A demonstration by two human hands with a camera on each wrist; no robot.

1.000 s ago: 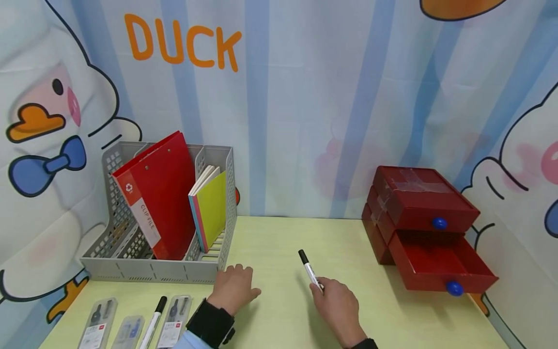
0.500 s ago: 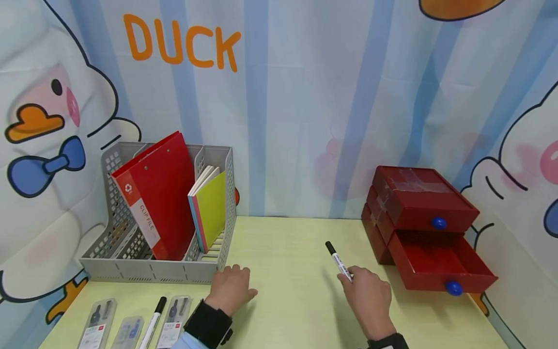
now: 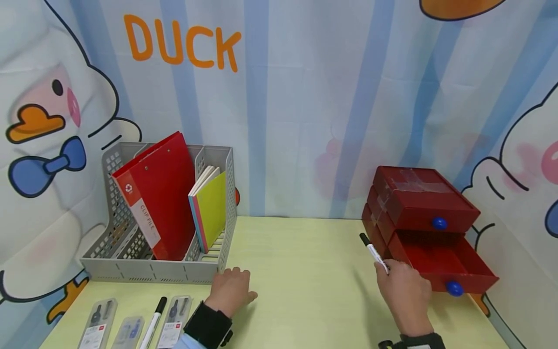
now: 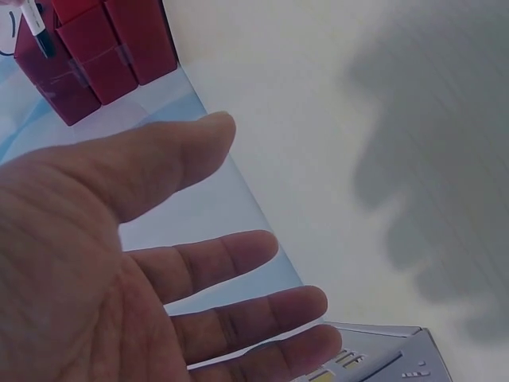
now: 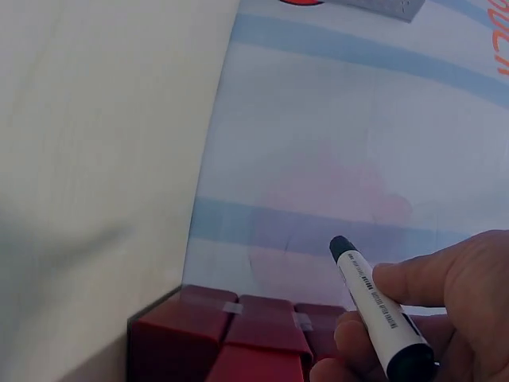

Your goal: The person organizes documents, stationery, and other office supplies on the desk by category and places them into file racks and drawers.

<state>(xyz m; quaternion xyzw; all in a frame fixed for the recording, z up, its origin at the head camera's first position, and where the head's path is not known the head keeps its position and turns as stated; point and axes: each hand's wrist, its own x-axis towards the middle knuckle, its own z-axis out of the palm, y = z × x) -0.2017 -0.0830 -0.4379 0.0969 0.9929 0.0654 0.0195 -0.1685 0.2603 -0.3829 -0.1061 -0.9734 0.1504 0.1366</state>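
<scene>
A white marker with a black cap (image 3: 374, 254) is pinched between the thumb and fingers of my right hand (image 3: 405, 293), above the table just left of the pulled-out drawer. The right wrist view shows the same marker (image 5: 374, 310) tilted, its cap pointing away from the hand. That red drawer (image 3: 449, 261) with a blue knob belongs to a stack of dark red drawer boxes (image 3: 425, 194). My left hand (image 3: 231, 291) holds nothing, near the front right corner of a grey file rack (image 3: 148, 271); its fingers look loosely extended in the left wrist view (image 4: 159, 270).
In the rack stand a red clip file (image 3: 161, 198) and several thin notebooks (image 3: 211, 208). At the table's front left lie two clear cases (image 3: 98, 322) (image 3: 174, 322), a smaller clear box (image 3: 128, 333) and another marker (image 3: 153, 322). A patterned curtain (image 3: 296, 121) hangs behind the pale table (image 3: 301, 310).
My right hand has carried the marker steadily rightward, from mid-table to beside the drawer boxes. My left hand has hardly moved, and the objects on the table stay put.
</scene>
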